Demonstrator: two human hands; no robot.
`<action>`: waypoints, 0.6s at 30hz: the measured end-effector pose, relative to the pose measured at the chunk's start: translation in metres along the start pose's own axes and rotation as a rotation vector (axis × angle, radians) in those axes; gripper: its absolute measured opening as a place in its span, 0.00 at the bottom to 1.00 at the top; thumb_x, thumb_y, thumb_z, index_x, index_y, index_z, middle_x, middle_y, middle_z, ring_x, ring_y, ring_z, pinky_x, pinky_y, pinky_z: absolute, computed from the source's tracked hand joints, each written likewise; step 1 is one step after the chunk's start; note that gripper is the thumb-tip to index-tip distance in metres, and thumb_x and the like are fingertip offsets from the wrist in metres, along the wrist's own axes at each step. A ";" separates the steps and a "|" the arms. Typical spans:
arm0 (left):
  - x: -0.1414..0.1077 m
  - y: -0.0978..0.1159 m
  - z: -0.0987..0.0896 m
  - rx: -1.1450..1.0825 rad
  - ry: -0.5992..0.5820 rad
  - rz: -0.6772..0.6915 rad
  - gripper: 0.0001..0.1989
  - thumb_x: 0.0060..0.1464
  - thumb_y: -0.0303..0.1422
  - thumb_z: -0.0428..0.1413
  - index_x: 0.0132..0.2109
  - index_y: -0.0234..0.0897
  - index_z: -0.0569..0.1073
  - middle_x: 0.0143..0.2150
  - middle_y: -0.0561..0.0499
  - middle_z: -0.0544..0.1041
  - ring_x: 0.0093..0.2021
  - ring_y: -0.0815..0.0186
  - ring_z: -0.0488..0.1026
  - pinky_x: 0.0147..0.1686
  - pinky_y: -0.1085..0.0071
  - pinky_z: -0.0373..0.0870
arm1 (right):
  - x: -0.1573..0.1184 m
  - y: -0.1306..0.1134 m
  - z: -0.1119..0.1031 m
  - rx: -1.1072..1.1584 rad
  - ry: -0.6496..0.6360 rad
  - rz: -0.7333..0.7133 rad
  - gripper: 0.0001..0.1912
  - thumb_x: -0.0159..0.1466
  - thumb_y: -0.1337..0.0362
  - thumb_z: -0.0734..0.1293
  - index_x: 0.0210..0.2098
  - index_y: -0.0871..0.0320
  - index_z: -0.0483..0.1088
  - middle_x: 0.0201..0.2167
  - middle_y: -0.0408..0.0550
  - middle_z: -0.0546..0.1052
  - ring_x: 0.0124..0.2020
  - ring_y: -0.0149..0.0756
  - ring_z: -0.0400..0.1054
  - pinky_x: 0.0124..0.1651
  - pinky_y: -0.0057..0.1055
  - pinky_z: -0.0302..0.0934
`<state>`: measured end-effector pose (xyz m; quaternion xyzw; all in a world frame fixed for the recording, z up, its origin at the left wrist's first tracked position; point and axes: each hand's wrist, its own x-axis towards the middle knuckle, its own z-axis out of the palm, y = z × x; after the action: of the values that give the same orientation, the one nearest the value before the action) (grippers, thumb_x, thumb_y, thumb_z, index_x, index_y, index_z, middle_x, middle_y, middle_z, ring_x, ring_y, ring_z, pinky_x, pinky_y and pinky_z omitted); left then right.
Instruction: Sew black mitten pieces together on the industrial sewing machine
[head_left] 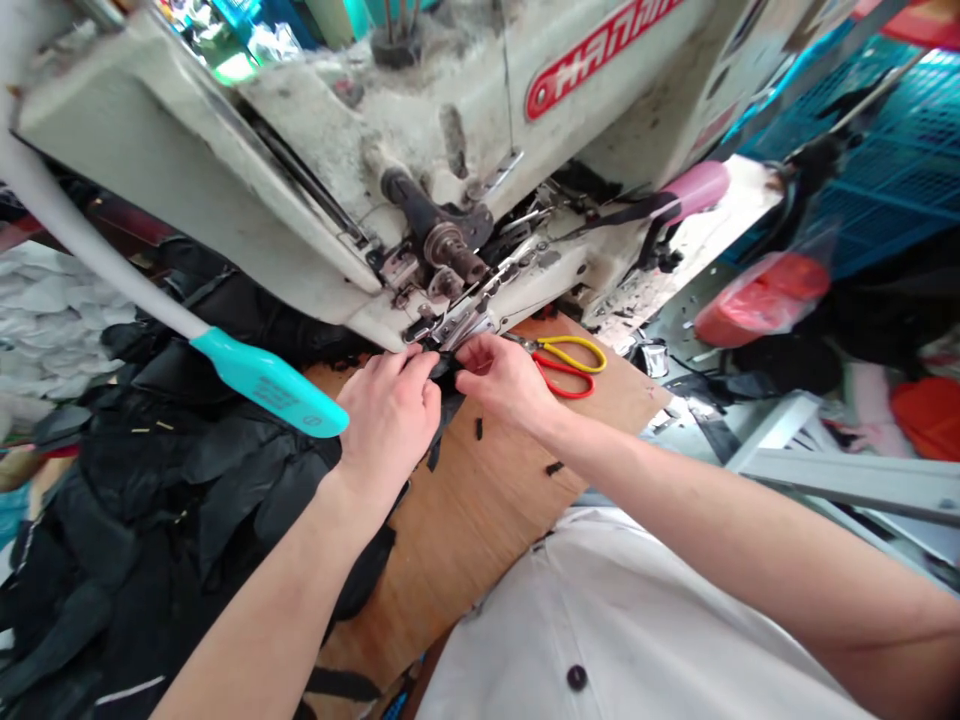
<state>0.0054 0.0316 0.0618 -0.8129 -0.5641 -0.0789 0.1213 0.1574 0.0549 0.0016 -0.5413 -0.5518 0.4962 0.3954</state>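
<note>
Close to the needle area of an off-white sewing machine (322, 170), both my hands are on a piece of black fabric (447, 372). My left hand (394, 405) presses it with bent fingers from the left. From the right, my right hand (504, 378) pinches the fabric between thumb and fingers. Part of the cloth is hidden under my hands. Just beyond my right hand lies a pair of scissors (564, 366) with one yellow and one red handle, its blades partly covered by the hand.
A turquoise-headed lamp (270, 385) on a white neck reaches in above my left wrist. Black fabric pieces (150, 500) heap up on the left. Small black scraps (479, 429) dot the wooden table (442, 540). Blue crates (892, 150) and a metal frame (847, 480) stand at right.
</note>
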 end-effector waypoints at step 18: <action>-0.003 -0.008 0.000 -0.059 -0.015 0.061 0.15 0.62 0.26 0.50 0.49 0.39 0.79 0.46 0.48 0.80 0.44 0.56 0.74 0.44 0.59 0.70 | 0.001 -0.011 -0.002 0.061 -0.055 0.107 0.06 0.49 0.67 0.65 0.28 0.59 0.72 0.24 0.42 0.75 0.25 0.31 0.65 0.29 0.27 0.58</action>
<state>-0.0028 0.0316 0.0616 -0.8336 -0.5372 -0.0858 0.0954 0.1568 0.0569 0.0121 -0.5438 -0.5175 0.5478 0.3692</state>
